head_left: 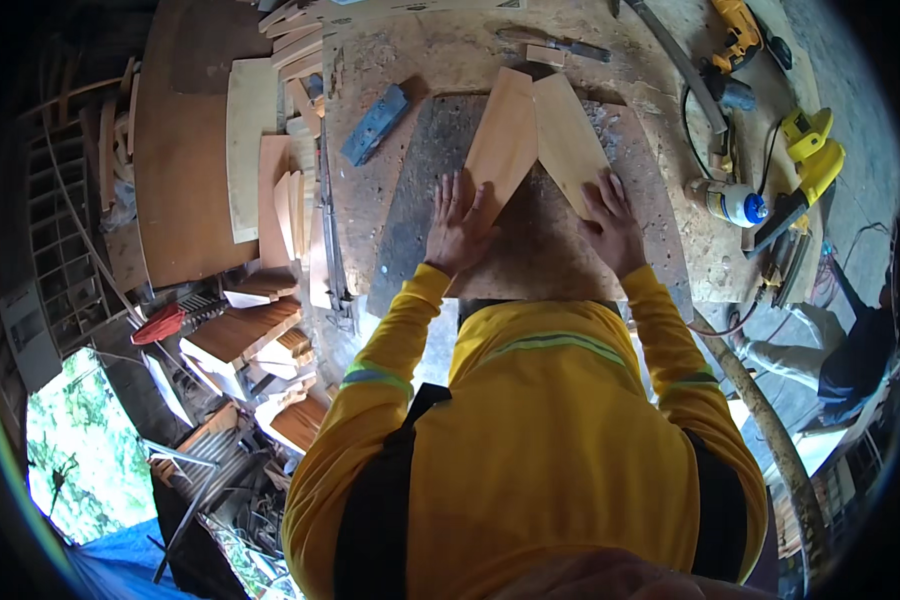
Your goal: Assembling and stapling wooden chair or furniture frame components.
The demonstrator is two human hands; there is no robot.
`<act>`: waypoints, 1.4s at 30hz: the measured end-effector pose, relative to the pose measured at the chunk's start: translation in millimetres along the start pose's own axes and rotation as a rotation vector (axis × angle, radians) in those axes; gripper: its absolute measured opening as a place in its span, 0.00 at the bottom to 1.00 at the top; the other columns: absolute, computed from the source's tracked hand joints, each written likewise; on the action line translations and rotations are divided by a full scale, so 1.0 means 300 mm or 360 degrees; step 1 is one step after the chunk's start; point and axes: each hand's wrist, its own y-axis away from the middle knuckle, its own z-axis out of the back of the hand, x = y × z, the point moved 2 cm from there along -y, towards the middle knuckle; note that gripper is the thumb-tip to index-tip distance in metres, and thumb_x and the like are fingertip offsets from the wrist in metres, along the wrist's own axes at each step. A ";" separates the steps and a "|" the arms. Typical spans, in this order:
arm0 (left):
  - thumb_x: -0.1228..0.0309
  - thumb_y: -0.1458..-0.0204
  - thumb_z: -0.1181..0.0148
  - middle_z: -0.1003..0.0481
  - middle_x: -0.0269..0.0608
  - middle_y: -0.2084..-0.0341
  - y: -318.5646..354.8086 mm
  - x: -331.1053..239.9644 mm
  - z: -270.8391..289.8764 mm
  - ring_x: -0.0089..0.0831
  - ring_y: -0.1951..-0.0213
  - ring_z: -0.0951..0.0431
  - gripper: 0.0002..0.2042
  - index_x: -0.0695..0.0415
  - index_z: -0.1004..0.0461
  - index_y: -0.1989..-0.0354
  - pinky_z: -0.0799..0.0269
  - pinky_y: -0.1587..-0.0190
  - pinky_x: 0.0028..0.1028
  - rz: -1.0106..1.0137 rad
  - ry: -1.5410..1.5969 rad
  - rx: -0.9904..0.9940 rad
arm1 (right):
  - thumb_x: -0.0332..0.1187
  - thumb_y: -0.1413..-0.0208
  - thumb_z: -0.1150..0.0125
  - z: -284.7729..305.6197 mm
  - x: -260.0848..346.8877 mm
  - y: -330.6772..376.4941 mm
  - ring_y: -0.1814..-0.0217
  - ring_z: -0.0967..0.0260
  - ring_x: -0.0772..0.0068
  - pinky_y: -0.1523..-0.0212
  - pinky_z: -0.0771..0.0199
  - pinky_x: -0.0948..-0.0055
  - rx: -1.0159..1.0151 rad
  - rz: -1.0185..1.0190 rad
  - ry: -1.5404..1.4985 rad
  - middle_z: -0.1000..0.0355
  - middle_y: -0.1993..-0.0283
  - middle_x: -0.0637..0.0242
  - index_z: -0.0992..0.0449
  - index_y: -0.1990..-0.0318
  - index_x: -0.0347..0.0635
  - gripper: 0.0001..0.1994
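Note:
Two pale wooden boards, a left one (505, 130) and a right one (572, 135), lie on the workbench in an upside-down V. Their far ends touch along a slanted joint and their near ends spread apart. My left hand (459, 226) rests flat by the left board's lower edge, fingers stretched forward. Across from it, my right hand (612, 226) lies with its fingers on the right board's near end. Neither hand grips anything. Under the boards is a dark, worn panel (425, 180).
A blue block (375, 125) sits left of the boards; a chisel-like tool (582, 48) lies beyond them. At right are a white bottle with a blue cap (735, 203), a yellow power tool (818, 170) and a yellow drill (738, 35). Wood offcuts (240, 330) pile up left. Another person (855, 345) is at far right.

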 end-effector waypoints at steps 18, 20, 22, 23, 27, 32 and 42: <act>0.59 0.54 0.29 0.46 0.70 0.32 -0.122 -0.060 0.027 0.68 0.31 0.44 0.42 0.50 0.41 0.28 0.47 0.28 0.55 0.0245 0.0053 -0.0082 | 0.43 0.52 0.26 -0.011 0.023 -0.050 0.24 0.48 0.37 0.27 0.45 0.48 -0.0056 -0.0278 0.0228 0.47 0.24 0.43 0.27 0.36 0.47 0.34; 0.59 0.54 0.28 0.46 0.70 0.31 -0.156 -0.061 0.017 0.68 0.32 0.43 0.41 0.50 0.38 0.29 0.44 0.29 0.53 0.0260 0.0117 -0.0192 | 0.45 0.52 0.26 -0.022 0.010 -0.052 0.24 0.48 0.34 0.27 0.45 0.47 -0.0017 -0.0302 0.0170 0.49 0.24 0.41 0.28 0.35 0.49 0.35; 0.58 0.54 0.28 0.46 0.70 0.31 -0.170 -0.056 0.008 0.68 0.32 0.42 0.41 0.51 0.38 0.30 0.43 0.29 0.52 0.0235 0.0110 -0.0248 | 0.45 0.52 0.26 -0.027 -0.003 -0.053 0.25 0.47 0.35 0.28 0.43 0.47 -0.0048 -0.0294 0.0109 0.50 0.24 0.41 0.27 0.35 0.50 0.35; 0.58 0.54 0.28 0.46 0.70 0.31 -0.173 -0.052 0.003 0.68 0.32 0.42 0.41 0.51 0.38 0.30 0.43 0.30 0.52 0.0199 0.0096 -0.0261 | 0.45 0.53 0.26 -0.029 -0.011 -0.055 0.25 0.46 0.35 0.28 0.42 0.47 -0.0059 -0.0352 0.0065 0.50 0.24 0.41 0.27 0.35 0.50 0.35; 0.58 0.55 0.28 0.46 0.71 0.32 -0.154 -0.041 -0.023 0.68 0.33 0.41 0.41 0.52 0.37 0.30 0.40 0.31 0.52 0.0237 0.0105 -0.0190 | 0.44 0.54 0.25 -0.035 -0.025 -0.050 0.25 0.46 0.36 0.28 0.41 0.48 0.0033 -0.0428 0.0039 0.50 0.24 0.41 0.27 0.35 0.51 0.35; 0.57 0.56 0.28 0.44 0.72 0.34 -0.163 -0.043 -0.025 0.69 0.32 0.43 0.44 0.54 0.41 0.29 0.48 0.29 0.57 0.0280 0.0152 -0.0157 | 0.41 0.56 0.23 -0.033 -0.015 -0.055 0.27 0.41 0.37 0.28 0.42 0.49 -0.0049 -0.0339 0.0095 0.45 0.26 0.40 0.27 0.35 0.45 0.37; 0.52 0.65 0.25 0.43 0.69 0.34 -0.387 -0.027 -0.059 0.63 0.30 0.46 0.54 0.65 0.46 0.29 0.56 0.28 0.59 0.0288 0.0162 -0.0202 | 0.37 0.57 0.23 -0.040 0.043 -0.175 0.28 0.43 0.42 0.29 0.41 0.48 -0.0052 -0.0306 0.0203 0.44 0.26 0.49 0.27 0.36 0.50 0.36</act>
